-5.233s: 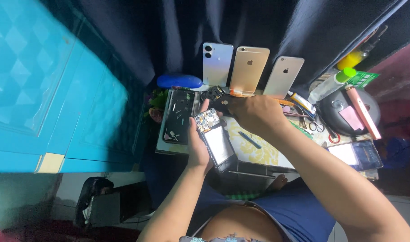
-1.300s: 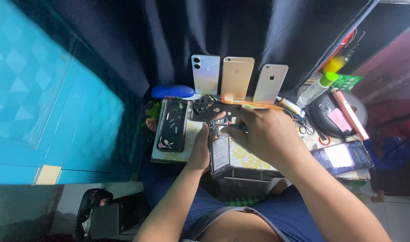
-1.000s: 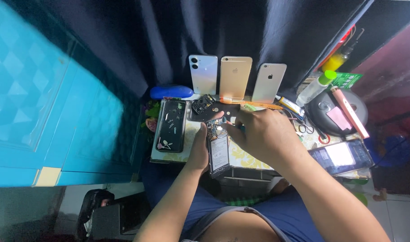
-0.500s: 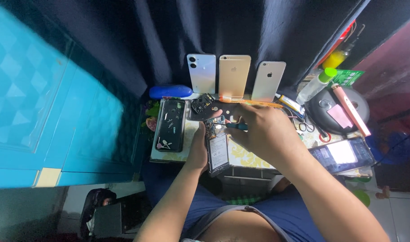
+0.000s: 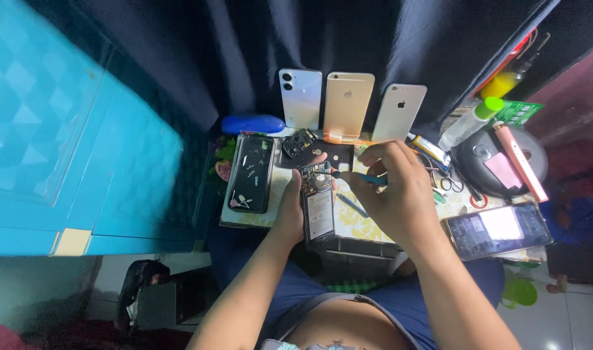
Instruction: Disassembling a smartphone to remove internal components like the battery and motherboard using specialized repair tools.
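Dark curtain is backing a crowded tabletop (image 5: 367, 227). Your left hand (image 5: 290, 210) is gripping the opened phone (image 5: 318, 204) at the tabletop's near edge; your right hand (image 5: 393, 188) is pinching a blue-handled screwdriver (image 5: 360, 177) at its top. A slip risks gouging the exposed board.

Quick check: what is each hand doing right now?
Left hand: closed around the opened phone, holding it.
Right hand: closed on a blue-handled screwdriver, tip at the phone.

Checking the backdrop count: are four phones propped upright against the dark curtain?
No, only three phones stand against the curtain: white, gold and silver.
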